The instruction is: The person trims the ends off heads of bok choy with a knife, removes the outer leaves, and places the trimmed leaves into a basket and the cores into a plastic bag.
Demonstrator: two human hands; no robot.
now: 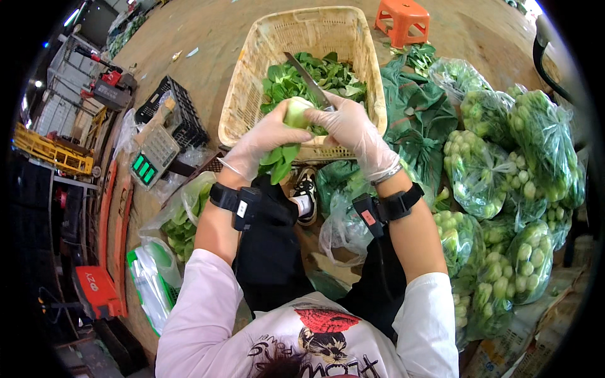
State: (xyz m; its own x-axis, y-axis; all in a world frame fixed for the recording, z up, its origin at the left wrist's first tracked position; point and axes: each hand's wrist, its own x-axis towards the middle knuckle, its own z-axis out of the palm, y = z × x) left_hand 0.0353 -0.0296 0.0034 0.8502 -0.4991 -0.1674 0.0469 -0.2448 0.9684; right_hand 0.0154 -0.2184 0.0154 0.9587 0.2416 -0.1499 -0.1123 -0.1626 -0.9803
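My left hand (271, 135), in a thin clear glove, is closed round a head of bok choy (297, 115). Its pale base points up and away, while its green leaves (279, 162) hang below the palm. My right hand (353, 126), gloved the same way, grips a knife (307, 80) whose blade slants up to the left; the fingers hide its handle. The right thumb reaches to the bok choy's base. Both hands are over the near part of a cream plastic basket (244, 94), in which loose green leaves (334, 75) lie.
Clear bags of bok choy (472, 170) are piled at the right, beside a green sack (413, 107). An orange stool (403, 22) stands beyond. To the left are a digital scale (153, 156), a black crate (189, 116), leafy greens (183, 230) and a package of plastic bags (150, 283).
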